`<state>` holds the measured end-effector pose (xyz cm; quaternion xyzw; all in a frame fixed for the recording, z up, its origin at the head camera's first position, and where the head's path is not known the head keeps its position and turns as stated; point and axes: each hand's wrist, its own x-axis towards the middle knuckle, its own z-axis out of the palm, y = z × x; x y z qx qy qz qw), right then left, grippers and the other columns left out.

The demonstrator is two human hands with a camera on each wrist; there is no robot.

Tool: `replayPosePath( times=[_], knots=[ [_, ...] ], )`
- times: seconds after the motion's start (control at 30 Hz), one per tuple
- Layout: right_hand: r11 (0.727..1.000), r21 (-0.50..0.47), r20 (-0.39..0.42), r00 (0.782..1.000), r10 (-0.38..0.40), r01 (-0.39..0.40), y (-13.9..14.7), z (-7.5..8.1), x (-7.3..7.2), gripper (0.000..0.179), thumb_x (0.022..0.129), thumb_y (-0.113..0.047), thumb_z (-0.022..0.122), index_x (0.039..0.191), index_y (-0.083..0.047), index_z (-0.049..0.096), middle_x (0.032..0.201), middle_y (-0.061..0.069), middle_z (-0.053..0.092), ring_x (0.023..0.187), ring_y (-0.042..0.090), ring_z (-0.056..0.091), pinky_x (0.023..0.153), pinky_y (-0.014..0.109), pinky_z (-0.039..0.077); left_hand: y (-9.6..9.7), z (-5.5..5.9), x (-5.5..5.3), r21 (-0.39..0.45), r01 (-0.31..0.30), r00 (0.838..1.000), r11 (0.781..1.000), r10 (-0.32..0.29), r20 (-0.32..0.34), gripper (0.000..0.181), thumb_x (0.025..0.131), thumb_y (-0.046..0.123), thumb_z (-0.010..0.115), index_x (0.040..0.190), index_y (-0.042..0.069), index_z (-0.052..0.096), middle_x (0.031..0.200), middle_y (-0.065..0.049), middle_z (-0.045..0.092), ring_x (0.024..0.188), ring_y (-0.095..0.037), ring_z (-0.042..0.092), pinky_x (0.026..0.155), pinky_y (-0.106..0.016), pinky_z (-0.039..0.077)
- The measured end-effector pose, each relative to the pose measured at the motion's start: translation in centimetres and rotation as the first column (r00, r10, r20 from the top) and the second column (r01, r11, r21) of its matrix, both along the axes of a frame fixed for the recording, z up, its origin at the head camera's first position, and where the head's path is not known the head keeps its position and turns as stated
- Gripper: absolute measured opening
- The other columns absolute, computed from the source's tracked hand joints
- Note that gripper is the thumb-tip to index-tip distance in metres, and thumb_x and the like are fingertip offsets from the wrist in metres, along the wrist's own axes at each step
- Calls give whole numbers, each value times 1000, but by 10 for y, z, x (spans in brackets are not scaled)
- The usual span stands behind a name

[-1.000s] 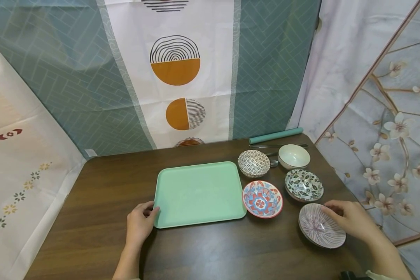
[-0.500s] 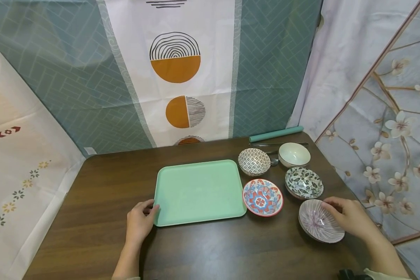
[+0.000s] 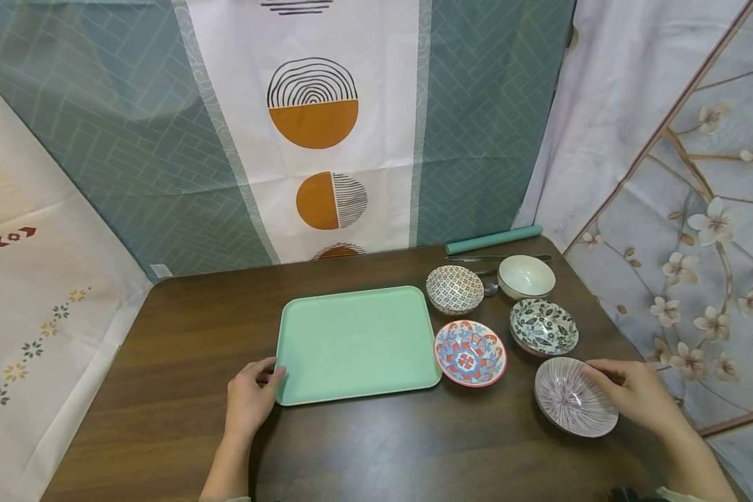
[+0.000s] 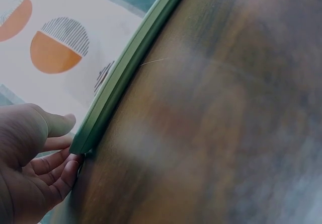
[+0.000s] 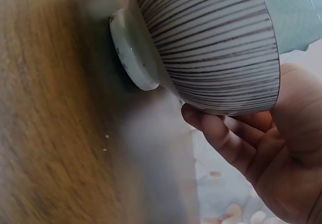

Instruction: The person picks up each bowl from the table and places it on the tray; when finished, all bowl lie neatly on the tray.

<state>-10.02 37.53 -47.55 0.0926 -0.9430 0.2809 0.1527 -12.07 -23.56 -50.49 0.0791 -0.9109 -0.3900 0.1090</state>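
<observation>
The left hand (image 3: 253, 390) pinches the green tray (image 3: 358, 345) at its left edge, close to the near corner, with the thumb on the upper side and fingertips below. The tray lies on the brown table (image 3: 364, 453). The right hand (image 3: 640, 394) pinches the rim of the striped bowl (image 3: 571, 408), thumb inside and fingers outside. The striped bowl is at the right side of the table, and I can't tell if its foot touches the wood. Just behind it is a leafy bowl (image 3: 544, 328), with a white bowl (image 3: 526, 276) farther back. A red and blue bowl (image 3: 470, 354) sits just beside the tray's right edge, and a brown dotted bowl (image 3: 454, 289) is behind that one. A spoon (image 3: 491, 289) lies between the two back bowls.
</observation>
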Motion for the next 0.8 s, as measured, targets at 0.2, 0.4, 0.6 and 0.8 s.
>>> replayPosePath(
  times=[0.2,0.4,0.6,0.8],
  knots=[
    [996,-54,-73,995,64,-68,-2,6,0,7,86,-6,79,90,0,79,82,5,76,73,-8,60,60,8,44,-1,-1,0,-4,-3,1000,1000,3,-11,28,95,13,72,118,-4,72,103,-15,71,86,-26,67,66,-26,52],
    [992,-69,-88,991,97,-104,-14,24,-7,8,84,0,79,92,-1,79,84,6,76,71,-7,62,58,10,46,-1,-1,2,0,8,999,1000,-8,-41,25,94,8,72,116,-4,73,101,-16,71,85,-27,68,67,-26,52],
    [993,-75,-58,995,85,-89,-33,40,-18,8,87,-3,77,94,0,79,85,14,75,68,-4,61,56,12,46,-3,-4,1,14,16,998,1000,-16,-57,26,92,6,74,116,-3,73,102,-14,71,83,-24,67,66,-24,50],
    [984,-148,-62,993,96,-104,-58,48,-34,10,89,-2,74,96,4,78,87,16,75,69,-2,62,56,13,48,-6,-10,0,5,26,989,1000,-25,-146,25,90,4,76,113,-3,75,99,-12,71,77,-17,64,63,-20,50]
  ],
)
